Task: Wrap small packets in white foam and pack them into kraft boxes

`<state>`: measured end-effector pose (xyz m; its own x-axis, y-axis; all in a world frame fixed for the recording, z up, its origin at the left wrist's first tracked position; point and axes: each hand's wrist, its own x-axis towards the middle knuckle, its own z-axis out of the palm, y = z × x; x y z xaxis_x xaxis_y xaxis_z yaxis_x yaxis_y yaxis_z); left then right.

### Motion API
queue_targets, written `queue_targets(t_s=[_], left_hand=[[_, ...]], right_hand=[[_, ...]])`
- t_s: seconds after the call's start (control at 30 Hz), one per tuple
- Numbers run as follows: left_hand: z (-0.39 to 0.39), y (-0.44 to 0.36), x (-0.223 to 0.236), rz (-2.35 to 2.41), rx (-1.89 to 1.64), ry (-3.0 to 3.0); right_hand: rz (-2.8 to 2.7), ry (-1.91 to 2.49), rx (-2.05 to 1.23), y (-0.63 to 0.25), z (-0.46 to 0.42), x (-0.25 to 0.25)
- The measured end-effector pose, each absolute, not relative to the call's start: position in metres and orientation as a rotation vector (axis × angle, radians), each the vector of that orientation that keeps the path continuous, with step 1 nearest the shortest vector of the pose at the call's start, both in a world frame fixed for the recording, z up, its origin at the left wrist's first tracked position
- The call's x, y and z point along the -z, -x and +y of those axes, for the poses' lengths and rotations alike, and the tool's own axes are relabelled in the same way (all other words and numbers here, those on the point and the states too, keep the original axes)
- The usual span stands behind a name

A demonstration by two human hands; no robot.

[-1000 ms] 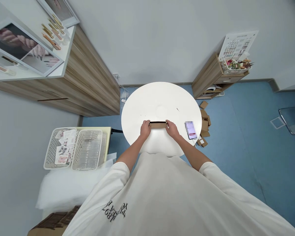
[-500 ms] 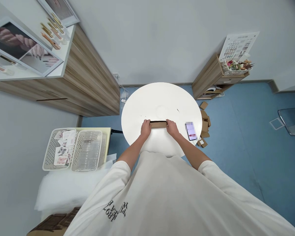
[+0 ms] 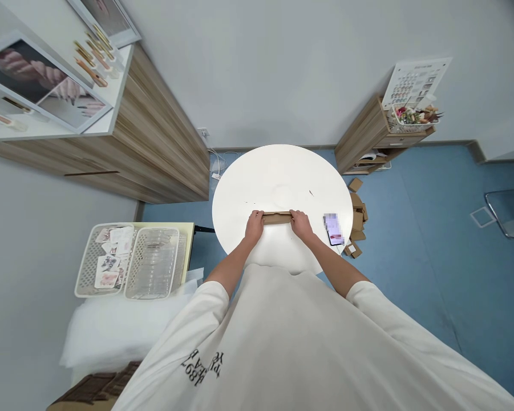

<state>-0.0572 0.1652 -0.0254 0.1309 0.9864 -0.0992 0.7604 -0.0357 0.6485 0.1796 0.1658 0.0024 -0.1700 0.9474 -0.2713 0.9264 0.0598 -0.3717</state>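
Note:
A small flat brown cardboard box (image 3: pixel 277 218) lies on the round white table (image 3: pixel 282 177), near its front edge. My left hand (image 3: pixel 254 226) grips the box's left end with fingers curled round it. My right hand (image 3: pixel 300 224) grips the right end the same way. The box sits level between the two hands. A phone (image 3: pixel 332 228) with a lit screen lies on the table just right of my right hand.
Several small brown boxes (image 3: pixel 356 217) are scattered on the blue floor right of the table. Two white mesh baskets (image 3: pixel 132 260) stand on a yellowish side table at left. Wooden cabinets stand at back left (image 3: pixel 154 142) and back right (image 3: pixel 363 140).
The dark gap along the box's top edge has closed; the box now looks shut and flat. Both hands stay at its ends, almost unmoved.

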Motion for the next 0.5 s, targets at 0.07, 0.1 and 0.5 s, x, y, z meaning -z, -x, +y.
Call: queue_targets(t_s=[0.07,0.1,0.5], left_hand=[[0.158,0.059,0.027,1.666,-0.453,-1.913],[0.153,0.060,0.028,1.660,-0.405,-1.950],[0.134,0.058,0.036,1.590,-0.242,-1.841]], right_hand=[[-2.327,1.987,-0.714,-0.182,0.158,0.002],[-2.358,1.984,-0.710,-0.183,0.153,0.005],[-2.265,1.993,-0.971,-0.185,0.138,0.033]])
